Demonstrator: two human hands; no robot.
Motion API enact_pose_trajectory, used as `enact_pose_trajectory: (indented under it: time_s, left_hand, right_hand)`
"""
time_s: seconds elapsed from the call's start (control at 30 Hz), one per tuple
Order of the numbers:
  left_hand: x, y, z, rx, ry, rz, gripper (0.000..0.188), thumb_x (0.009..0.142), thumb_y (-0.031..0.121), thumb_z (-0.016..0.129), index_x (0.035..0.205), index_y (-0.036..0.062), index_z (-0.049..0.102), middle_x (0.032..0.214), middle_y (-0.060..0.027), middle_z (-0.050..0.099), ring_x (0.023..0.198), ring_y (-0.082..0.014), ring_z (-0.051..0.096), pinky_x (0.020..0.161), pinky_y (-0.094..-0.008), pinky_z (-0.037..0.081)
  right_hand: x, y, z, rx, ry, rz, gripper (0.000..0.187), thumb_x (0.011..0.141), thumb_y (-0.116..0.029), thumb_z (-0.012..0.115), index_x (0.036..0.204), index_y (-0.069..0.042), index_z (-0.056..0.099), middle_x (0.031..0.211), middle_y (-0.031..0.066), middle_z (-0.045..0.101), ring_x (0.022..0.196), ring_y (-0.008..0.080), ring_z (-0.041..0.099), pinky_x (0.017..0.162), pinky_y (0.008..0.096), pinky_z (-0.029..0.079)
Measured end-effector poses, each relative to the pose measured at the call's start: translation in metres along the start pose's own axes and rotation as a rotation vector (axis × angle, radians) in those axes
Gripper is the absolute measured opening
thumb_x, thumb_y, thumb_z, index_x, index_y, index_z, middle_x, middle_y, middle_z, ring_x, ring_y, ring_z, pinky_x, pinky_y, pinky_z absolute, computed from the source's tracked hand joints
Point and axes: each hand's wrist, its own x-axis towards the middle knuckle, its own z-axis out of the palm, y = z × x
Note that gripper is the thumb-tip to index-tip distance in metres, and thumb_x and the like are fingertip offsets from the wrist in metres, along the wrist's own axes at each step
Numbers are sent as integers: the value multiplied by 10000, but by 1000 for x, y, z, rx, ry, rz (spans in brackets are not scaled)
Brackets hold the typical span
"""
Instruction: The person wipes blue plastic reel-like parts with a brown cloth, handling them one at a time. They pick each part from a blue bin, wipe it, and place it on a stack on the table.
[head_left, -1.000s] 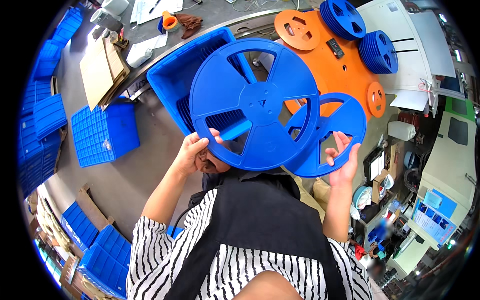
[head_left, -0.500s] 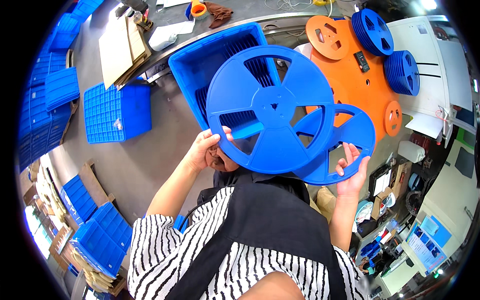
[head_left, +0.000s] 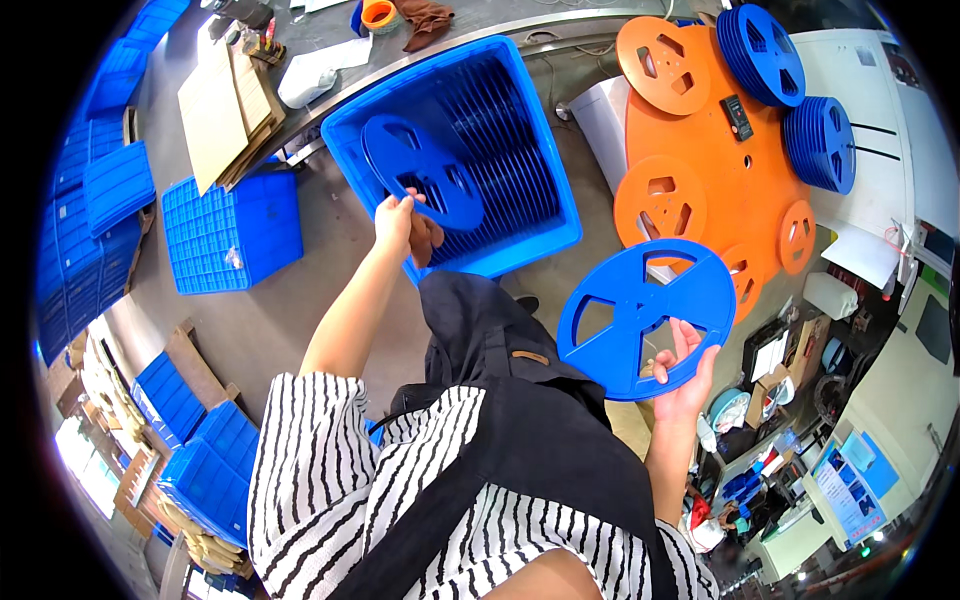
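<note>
My left hand (head_left: 398, 222) is clamped on the rim of 1 blue reel (head_left: 422, 184), holding it over the open blue bin (head_left: 548, 195), tilted, its lower edge just above the row of reels (head_left: 505, 160) standing on edge inside. I can't tell if it touches them. My right hand (head_left: 688, 378) pinches the lower rim of a 2nd reel (head_left: 646, 317), held out to the right, well apart from the bin, above the floor beside the orange plate (head_left: 715, 160).

Progress, as I judge it: the bin looks mostly full, many reels already standing in it. The left reel is at the bin but not let go, so that 1 isn't placed yet. The right reel hasn't started toward the bin. 2 more reel stacks (head_left: 765, 48) sit on the far side of the orange plate, and orange reels (head_left: 660, 200) lie flat on it, so plenty may be left to handle.

Around: a ribbed crate (head_left: 232, 230) on the floor left of the bin, cardboard (head_left: 222, 105) beyond it, more blue crates (head_left: 80, 200) stacked far left.
</note>
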Motion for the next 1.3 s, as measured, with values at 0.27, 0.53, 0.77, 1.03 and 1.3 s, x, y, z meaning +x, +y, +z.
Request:
enact_pose_trajectory:
  time_s: [0.27,0.53,0.77,1.03,1.3]
  left_hand:
    - [71,-4,57,66,-56,25,206,929,79,527,1111,-3,580,1006,-108,667,802,-197,638,738,-325,520]
    - [67,-12,79,246,-214,-49,107,904,112,607,991,58,638,855,-59,646,776,-164,608,722,-295,491]
    - [53,-25,64,-16,-218,-78,216,882,27,523,1086,43,592,1002,-72,637,888,-165,601,800,-291,478]
    - [33,6,68,110,-238,168,314,852,-6,463,1146,-11,574,1047,-95,648,903,-163,613,832,-272,469]
    - [39,30,72,73,-250,161,322,861,-31,449,1159,-12,568,1092,-97,643,842,-161,617,746,-280,504]
  right_hand:
    - [-3,8,-8,10,77,-19,641,983,-564,348,1276,-8,476,1446,180,403,680,195,623,453,227,421]
    - [-14,13,-16,41,120,-54,645,987,-562,333,1286,-4,457,1442,182,410,619,168,599,449,221,412]
    - [-22,8,-15,64,50,-135,619,993,-548,333,1248,-6,487,1440,192,399,590,156,571,436,214,396]
    - [-26,7,-16,88,40,-124,612,994,-546,330,1243,-12,495,1429,186,408,586,158,562,427,211,390]
    - [-26,12,-24,75,94,-124,620,991,-550,337,1252,-11,494,1425,183,415,589,161,555,429,217,390]
